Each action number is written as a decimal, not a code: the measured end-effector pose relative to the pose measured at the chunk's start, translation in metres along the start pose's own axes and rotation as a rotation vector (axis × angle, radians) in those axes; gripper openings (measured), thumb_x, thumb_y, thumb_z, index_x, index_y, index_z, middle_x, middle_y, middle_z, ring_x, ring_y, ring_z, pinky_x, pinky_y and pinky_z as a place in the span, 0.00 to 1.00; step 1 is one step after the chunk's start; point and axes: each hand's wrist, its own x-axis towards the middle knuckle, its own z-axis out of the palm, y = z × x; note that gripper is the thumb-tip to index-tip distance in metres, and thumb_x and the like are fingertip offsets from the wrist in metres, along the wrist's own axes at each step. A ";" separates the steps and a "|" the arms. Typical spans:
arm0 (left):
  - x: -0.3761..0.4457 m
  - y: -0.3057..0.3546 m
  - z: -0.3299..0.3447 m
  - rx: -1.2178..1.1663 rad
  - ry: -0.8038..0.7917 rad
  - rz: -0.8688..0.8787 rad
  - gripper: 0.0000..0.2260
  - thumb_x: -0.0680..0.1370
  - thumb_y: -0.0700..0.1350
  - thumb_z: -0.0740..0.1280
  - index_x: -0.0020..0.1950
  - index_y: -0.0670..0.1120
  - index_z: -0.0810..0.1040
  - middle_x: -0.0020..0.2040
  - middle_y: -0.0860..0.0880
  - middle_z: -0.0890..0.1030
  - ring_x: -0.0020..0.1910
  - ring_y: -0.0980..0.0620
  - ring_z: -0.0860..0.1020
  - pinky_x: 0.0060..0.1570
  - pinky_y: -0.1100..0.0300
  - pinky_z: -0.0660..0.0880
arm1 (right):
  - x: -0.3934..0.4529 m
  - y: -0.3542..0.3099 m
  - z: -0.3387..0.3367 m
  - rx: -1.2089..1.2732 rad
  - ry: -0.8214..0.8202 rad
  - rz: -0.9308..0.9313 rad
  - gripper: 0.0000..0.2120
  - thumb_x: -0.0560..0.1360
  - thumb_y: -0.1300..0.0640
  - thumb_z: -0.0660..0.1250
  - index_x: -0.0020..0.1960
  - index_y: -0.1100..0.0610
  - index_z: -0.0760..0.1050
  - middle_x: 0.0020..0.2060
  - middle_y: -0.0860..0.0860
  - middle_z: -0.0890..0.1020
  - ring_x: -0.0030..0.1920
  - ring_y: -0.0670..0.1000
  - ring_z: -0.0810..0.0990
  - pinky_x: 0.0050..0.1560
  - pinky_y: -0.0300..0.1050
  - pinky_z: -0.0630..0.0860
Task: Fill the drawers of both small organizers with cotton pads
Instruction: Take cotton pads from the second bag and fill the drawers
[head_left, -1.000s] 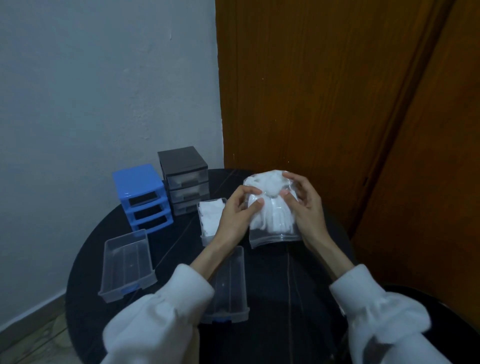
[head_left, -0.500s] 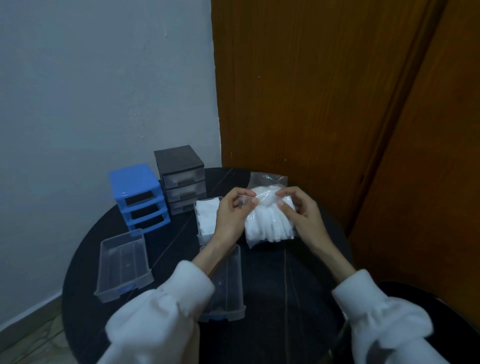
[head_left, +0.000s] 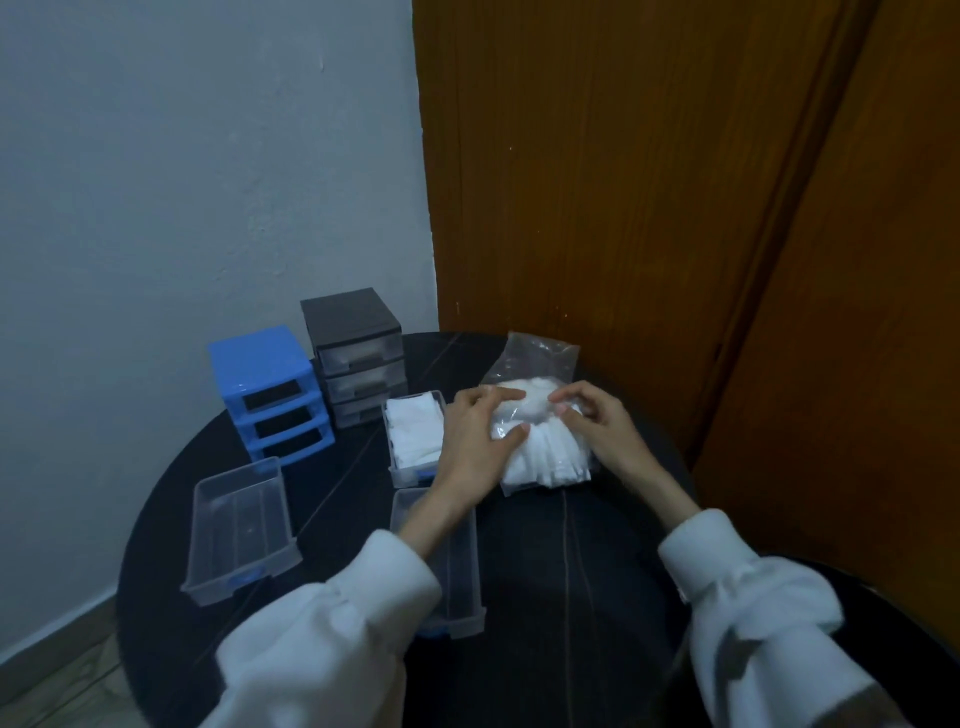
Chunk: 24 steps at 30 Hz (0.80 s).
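both hands work on a clear plastic bag of cotton pads lying on the round black table. left hand rests over the bag's left side, thumb and fingers curled onto the plastic and holding it. right hand sits at the bag's upper right, fingertips bent and pinching the plastic near the pads' top. the bag's open, empty end sticks up toward the wooden door.

just left of the bag, touching the left hand, a clear drawer is filled with white pads. an empty clear drawer lies partly under the left forearm, and another empty one lies farther left. the blue organizer stands at the table's back left with three bare slots; the grey organizer stands just beside it, its drawers in place.
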 end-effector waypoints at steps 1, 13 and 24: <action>-0.002 0.003 0.000 0.050 -0.029 0.060 0.14 0.76 0.44 0.68 0.62 0.51 0.76 0.66 0.47 0.69 0.66 0.50 0.65 0.65 0.60 0.61 | -0.001 0.001 -0.001 -0.016 -0.007 -0.002 0.07 0.78 0.59 0.63 0.47 0.48 0.77 0.50 0.48 0.78 0.53 0.51 0.77 0.49 0.44 0.75; -0.014 0.012 0.014 0.227 -0.298 0.290 0.16 0.78 0.41 0.62 0.65 0.50 0.74 0.60 0.49 0.74 0.60 0.51 0.72 0.62 0.56 0.67 | -0.026 0.012 -0.016 -0.309 -0.012 -0.006 0.08 0.76 0.59 0.66 0.51 0.49 0.79 0.53 0.49 0.74 0.55 0.43 0.70 0.50 0.30 0.64; -0.020 0.014 0.028 0.149 -0.357 0.246 0.21 0.73 0.58 0.68 0.60 0.47 0.76 0.55 0.51 0.76 0.53 0.54 0.74 0.54 0.60 0.70 | -0.090 -0.012 -0.037 -0.149 0.113 -0.089 0.07 0.72 0.68 0.66 0.43 0.57 0.78 0.37 0.49 0.79 0.38 0.44 0.76 0.40 0.34 0.71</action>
